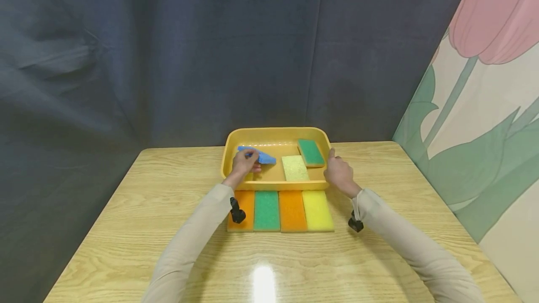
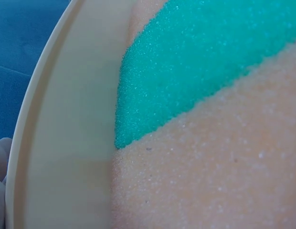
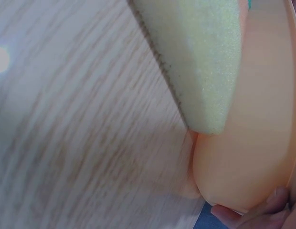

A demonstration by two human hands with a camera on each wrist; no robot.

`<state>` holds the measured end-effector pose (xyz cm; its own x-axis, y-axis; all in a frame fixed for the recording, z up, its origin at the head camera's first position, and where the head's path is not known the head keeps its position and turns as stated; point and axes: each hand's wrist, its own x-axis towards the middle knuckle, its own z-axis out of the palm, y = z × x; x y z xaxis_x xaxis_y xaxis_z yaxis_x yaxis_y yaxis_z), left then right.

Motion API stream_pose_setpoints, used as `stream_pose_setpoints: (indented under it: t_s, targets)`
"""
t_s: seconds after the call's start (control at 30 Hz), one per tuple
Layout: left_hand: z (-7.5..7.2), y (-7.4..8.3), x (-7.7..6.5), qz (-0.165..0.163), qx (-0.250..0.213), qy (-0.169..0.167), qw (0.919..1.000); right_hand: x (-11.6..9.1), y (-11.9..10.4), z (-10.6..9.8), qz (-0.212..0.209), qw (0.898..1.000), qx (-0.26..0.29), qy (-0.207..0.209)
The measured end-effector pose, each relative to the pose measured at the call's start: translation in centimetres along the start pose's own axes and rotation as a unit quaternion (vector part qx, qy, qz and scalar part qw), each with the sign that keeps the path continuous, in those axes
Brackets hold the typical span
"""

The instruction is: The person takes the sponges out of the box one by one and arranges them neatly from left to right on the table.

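Note:
In the head view a yellow tray point(image 1: 278, 185) stands at the back of the table. My left hand point(image 1: 243, 163) reaches over its front left side and pinches a tilted blue sponge point(image 1: 266, 158) inside it. At the right side of the tray, my right hand point(image 1: 339, 172) grips the rim, thumb up; its fingers point(image 3: 267, 212) show at the tray wall in the right wrist view. Two sponges lie in the tray: a pale yellow one point(image 1: 295, 168) near the middle and a green-topped one point(image 1: 311, 152) by the right wall.
Against the tray's front a row of sponges lies on the table point(image 1: 168, 191): orange point(image 1: 242, 219), green point(image 1: 267, 212), orange point(image 1: 293, 212) and yellow point(image 1: 317, 212). A dark curtain point(image 1: 236, 50) hangs behind, and a flower-painted wall point(image 1: 463, 153) stands at the right.

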<state>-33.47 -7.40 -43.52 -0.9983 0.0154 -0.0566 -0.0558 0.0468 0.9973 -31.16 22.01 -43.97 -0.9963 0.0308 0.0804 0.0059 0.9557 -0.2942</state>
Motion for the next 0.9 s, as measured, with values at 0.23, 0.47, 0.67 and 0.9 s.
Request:
stream_pose_setpoints:
  t_s: [0.23,0.47,0.67,0.9]
  targets:
    - [-0.2,0.1,-0.2,0.005,0.003,0.007,1.0000,-0.1,-0.1,0.0,-0.002,1.000,0.005,-0.001]
    - [-0.4,0.4,-0.3,-0.010,0.029,0.000,0.9995,-0.1,-0.1,-0.1,-0.008,1.000,0.002,0.002]
    - [-0.9,0.6,-0.4,-0.022,0.036,0.003,0.9991,-0.2,-0.1,-0.2,-0.008,1.000,0.002,0.000]
    - [-1.6,0.8,0.1,-0.052,0.036,0.014,0.9979,-0.2,0.0,-0.1,-0.011,1.000,0.010,0.003]
